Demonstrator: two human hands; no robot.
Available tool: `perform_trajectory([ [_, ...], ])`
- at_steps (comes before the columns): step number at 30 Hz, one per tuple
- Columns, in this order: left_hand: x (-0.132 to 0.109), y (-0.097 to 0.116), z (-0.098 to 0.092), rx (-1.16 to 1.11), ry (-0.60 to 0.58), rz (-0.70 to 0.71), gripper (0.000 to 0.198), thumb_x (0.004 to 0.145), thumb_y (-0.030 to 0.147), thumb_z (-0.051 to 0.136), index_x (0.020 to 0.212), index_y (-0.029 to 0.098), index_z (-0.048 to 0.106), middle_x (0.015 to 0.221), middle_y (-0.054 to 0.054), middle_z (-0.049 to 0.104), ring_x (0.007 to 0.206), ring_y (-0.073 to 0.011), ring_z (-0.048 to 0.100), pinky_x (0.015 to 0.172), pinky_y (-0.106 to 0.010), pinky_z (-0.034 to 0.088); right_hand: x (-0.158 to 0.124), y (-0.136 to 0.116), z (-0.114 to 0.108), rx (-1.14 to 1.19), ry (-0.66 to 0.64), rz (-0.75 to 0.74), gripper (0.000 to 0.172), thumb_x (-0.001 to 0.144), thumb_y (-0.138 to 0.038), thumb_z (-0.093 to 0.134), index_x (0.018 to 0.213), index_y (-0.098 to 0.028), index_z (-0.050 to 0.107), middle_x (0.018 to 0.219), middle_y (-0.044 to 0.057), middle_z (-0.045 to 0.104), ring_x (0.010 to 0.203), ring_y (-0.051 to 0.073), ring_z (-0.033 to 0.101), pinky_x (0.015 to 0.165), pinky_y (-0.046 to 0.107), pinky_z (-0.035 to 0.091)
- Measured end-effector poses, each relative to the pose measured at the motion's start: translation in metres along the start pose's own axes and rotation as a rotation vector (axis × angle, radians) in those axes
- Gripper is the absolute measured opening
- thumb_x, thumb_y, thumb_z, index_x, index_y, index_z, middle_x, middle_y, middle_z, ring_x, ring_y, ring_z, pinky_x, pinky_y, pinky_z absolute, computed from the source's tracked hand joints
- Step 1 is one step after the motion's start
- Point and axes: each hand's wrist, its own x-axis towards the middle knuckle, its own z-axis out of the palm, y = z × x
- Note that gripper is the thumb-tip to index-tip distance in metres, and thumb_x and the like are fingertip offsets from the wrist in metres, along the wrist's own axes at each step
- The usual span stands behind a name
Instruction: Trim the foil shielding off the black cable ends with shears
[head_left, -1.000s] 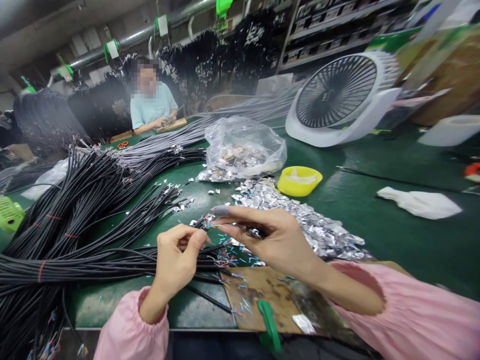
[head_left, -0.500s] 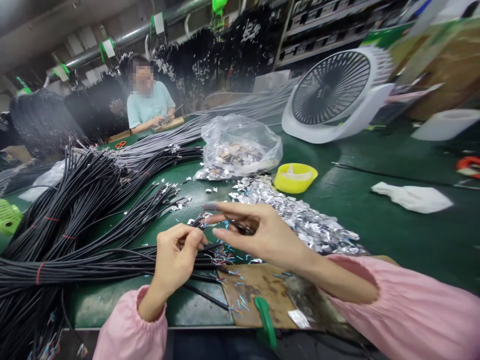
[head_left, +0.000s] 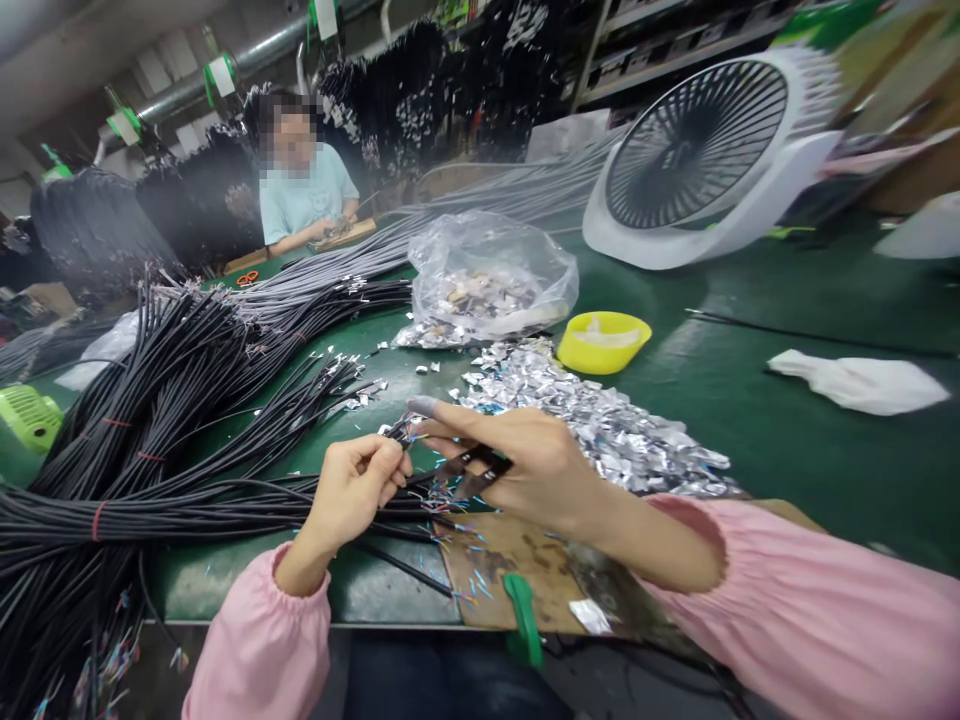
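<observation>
My left hand [head_left: 355, 492] is closed in a pinch on a black cable [head_left: 398, 431], whose stripped end with thin coloured wires points up and to the right. Beside it, my right hand [head_left: 544, 468] has its fingers curled round a dark two-bladed tool [head_left: 480, 466] that looks like small snips. A grey cover sits on the tip of its index finger, which reaches to the wire ends. Just below both hands lie more black cables [head_left: 247, 512] with bared coloured wires. Small blue clippings [head_left: 480, 580] are scattered over a brown board [head_left: 499, 560].
A heap of silvery foil scraps [head_left: 622, 430] spreads behind my right hand. Beyond stand a clear plastic bag [head_left: 491, 275], a yellow bowl [head_left: 604, 343] and a white fan [head_left: 697, 150]. A green clamp handle [head_left: 523, 615] marks the front edge. Another person [head_left: 307, 195] sits across.
The dark tool in my right hand has swung out from the palm and now shows its blades, pointing toward the cable ends. My left hand keeps its pinch. The view has shifted slightly.
</observation>
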Motion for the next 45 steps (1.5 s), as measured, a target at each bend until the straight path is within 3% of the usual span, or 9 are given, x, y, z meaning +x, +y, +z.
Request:
perform_trajectory([
  [5,0.003,0.005,-0.009,0.081,-0.044,0.078,0.049,0.073,0.061,0.055,0.06,0.013,0.052,0.049,0.003,0.044,0.038,-0.0036,0.033,0.039,-0.018,0.024,0.002,0.001,0.001,0.062,0.027,-0.012,0.041,0.069,-0.011,0.05,0.106,-0.017,0.066,0.081,0.003,0.073,0.062,0.017,0.068,0.061,0.027,0.055],
  [7,0.005,0.009,-0.019,0.158,-0.007,0.14,0.049,0.078,0.06,0.048,0.061,0.014,0.054,0.048,0.002,0.046,0.041,-0.0069,0.04,0.043,-0.02,0.033,0.004,0.003,0.0,0.061,0.08,0.066,0.04,0.069,-0.012,0.051,0.105,-0.017,0.067,0.083,0.003,0.073,0.069,0.018,0.069,0.067,0.029,0.056],
  [11,0.011,0.008,-0.048,0.889,0.281,0.163,0.033,0.09,0.036,0.038,0.081,0.016,0.064,0.083,-0.006,0.065,0.083,-0.0168,0.06,0.08,-0.029,0.045,0.011,0.009,0.0,0.04,0.206,0.214,0.036,0.074,-0.018,0.052,0.107,-0.015,0.066,0.086,0.005,0.072,0.078,0.021,0.068,0.073,0.033,0.055],
  [13,0.015,0.001,-0.059,1.028,0.389,0.102,0.013,0.08,0.021,0.055,0.089,0.015,0.063,0.093,-0.009,0.064,0.096,-0.023,0.056,0.089,-0.035,0.041,0.014,0.01,0.0,0.03,0.168,0.207,0.035,0.079,-0.021,0.048,0.11,-0.014,0.064,0.086,0.006,0.072,0.079,0.021,0.068,0.071,0.033,0.054],
  [17,0.023,-0.014,-0.067,1.137,0.468,0.044,0.023,0.069,0.003,0.059,0.088,0.015,0.06,0.088,-0.009,0.06,0.098,-0.0253,0.053,0.089,-0.038,0.039,0.015,0.01,0.0,-0.022,0.016,0.155,0.035,0.086,-0.024,0.04,0.113,-0.013,0.061,0.079,0.006,0.071,0.071,0.018,0.066,0.063,0.029,0.05],
  [24,0.031,0.004,-0.064,1.067,0.493,0.169,0.011,0.079,0.01,0.049,0.076,0.015,0.058,0.085,-0.008,0.059,0.09,-0.022,0.054,0.085,-0.037,0.041,0.017,0.017,0.004,-0.118,-0.024,0.157,0.033,0.081,-0.014,0.043,0.108,-0.014,0.062,0.078,0.007,0.07,0.065,0.019,0.063,0.063,0.03,0.046],
  [31,0.036,0.031,-0.029,0.799,0.151,0.346,0.01,0.075,0.023,0.062,0.08,0.015,0.067,0.074,-0.002,0.065,0.069,-0.0126,0.06,0.061,-0.021,0.047,0.02,0.007,0.001,0.079,0.095,0.225,0.018,0.082,-0.026,0.05,0.08,-0.015,0.064,0.072,0.005,0.067,0.063,0.016,0.06,0.058,0.026,0.044],
  [37,0.02,0.013,-0.009,0.586,0.347,0.519,0.009,0.074,0.022,0.065,0.078,0.018,0.072,0.062,0.0,0.062,0.054,-0.009,0.053,0.051,-0.019,0.041,0.015,0.002,0.001,0.157,0.107,0.071,0.02,0.083,-0.027,0.051,0.071,-0.015,0.062,0.064,0.002,0.06,0.054,0.011,0.051,0.048,0.022,0.038],
  [45,0.004,0.007,0.002,0.673,0.339,0.538,0.012,0.081,0.018,0.056,0.079,0.017,0.068,0.063,0.0,0.062,0.053,-0.0091,0.054,0.049,-0.019,0.041,0.013,0.005,0.004,0.128,0.242,0.074,0.018,0.082,-0.027,0.055,0.073,-0.014,0.064,0.06,0.002,0.059,0.049,0.01,0.047,0.043,0.021,0.036],
])
